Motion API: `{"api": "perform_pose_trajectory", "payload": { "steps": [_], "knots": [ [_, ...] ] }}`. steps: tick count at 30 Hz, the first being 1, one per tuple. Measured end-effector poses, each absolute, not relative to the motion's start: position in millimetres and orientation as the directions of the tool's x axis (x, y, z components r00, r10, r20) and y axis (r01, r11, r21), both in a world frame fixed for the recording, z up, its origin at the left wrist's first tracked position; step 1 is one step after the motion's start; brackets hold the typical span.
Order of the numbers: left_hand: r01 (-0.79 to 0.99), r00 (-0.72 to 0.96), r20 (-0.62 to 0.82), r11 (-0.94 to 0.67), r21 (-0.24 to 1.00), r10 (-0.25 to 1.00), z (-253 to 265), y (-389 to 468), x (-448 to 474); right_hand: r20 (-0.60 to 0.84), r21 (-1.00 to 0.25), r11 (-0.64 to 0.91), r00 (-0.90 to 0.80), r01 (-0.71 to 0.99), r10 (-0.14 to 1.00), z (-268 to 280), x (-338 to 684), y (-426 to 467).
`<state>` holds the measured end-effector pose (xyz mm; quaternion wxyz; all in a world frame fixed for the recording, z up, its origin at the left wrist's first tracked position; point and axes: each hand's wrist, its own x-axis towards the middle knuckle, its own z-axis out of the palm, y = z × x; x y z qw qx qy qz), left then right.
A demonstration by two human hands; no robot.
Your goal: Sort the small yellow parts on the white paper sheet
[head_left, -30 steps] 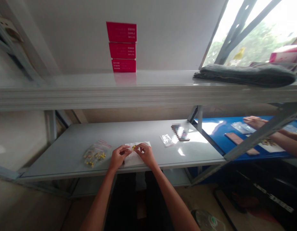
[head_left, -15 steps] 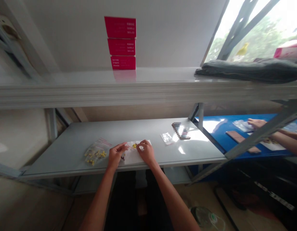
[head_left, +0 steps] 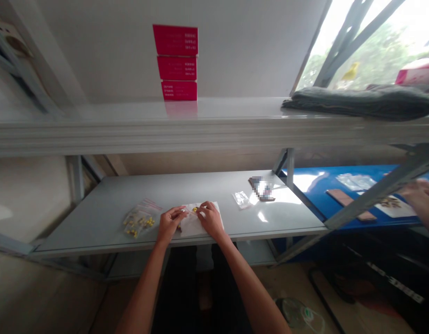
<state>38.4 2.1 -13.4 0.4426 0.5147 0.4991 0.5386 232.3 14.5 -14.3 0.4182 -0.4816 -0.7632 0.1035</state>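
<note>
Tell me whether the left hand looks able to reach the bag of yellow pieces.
Likely yes: the bag of yellow pieces lies on the tabletop beside the left hand, with nothing visible standing between them.

Glossy plastic bag [head_left: 141,220], smooth grey tabletop [head_left: 96,218]

around the paper sheet [head_left: 191,227] on the worktop [head_left: 110,197]
left of it, the bag of parts [head_left: 139,221]; right, a second bag [head_left: 241,199]; above and behind, boxes [head_left: 177,67] on the shelf [head_left: 235,111].
</note>
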Motion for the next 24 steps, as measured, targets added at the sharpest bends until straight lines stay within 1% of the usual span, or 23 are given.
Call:
{"api": "perform_pose_trajectory", "payload": {
  "steps": [2, 4, 7, 11, 13, 15, 17, 19, 21, 24],
  "knots": [
    [0.080, -0.058, 0.119, -0.115, 0.990, 0.991, -13.5, 2.3, 38.5, 0.540, -0.656, 0.502, -0.113, 0.564, 0.834, -13.7, 233.0, 14.6],
    [0.119, -0.038, 0.128, -0.123, 0.985, 0.991, -13.4, 2.6, 38.5, 0.529, -0.716, 0.518, -0.120, 0.467, 0.840, -12.2, 233.5, 14.2],
    [0.164, 0.004, 0.133, -0.132, 0.978, 0.991, -12.2, 2.5, 38.8, 0.519, -0.734, 0.565, -0.224, 0.378, 0.825, -9.7, 233.7, 13.3],
    [0.157, 0.003, 0.142, -0.140, 0.978, 0.990, -11.0, 1.6, 40.0, 0.529, -0.716, 0.608, -0.303, 0.344, 0.793, -9.3, 234.9, 13.8],
    [0.113, -0.029, 0.138, -0.134, 0.985, 0.990, -11.3, 1.4, 40.3, 0.530, -0.697, 0.605, -0.291, 0.385, 0.796, -10.3, 235.7, 14.1],
    [0.041, -0.082, 0.135, -0.132, 0.990, 0.987, -11.9, 1.7, 40.0, 0.533, -0.660, 0.572, -0.233, 0.487, 0.814, -11.4, 236.0, 13.9],
    [-0.033, -0.142, 0.136, -0.142, 0.989, 0.981, -12.0, 2.1, 39.4, 0.533, -0.587, 0.544, -0.219, 0.600, 0.817, -12.0, 235.3, 12.9],
    [-0.078, -0.186, 0.140, -0.156, 0.985, 0.973, -11.3, 2.4, 39.0, 0.522, -0.488, 0.555, -0.284, 0.674, 0.804, -11.3, 233.9, 11.2],
    [-0.090, -0.206, 0.137, -0.158, 0.983, 0.969, -10.0, 2.1, 39.4, 0.508, -0.410, 0.572, -0.343, 0.711, 0.790, -9.5, 232.5, 9.4],
    [-0.078, -0.200, 0.117, -0.135, 0.988, 0.973, -8.4, 0.9, 40.6, 0.503, -0.370, 0.570, -0.358, 0.734, 0.787, -6.4, 231.3, 7.5]
  ]
}}
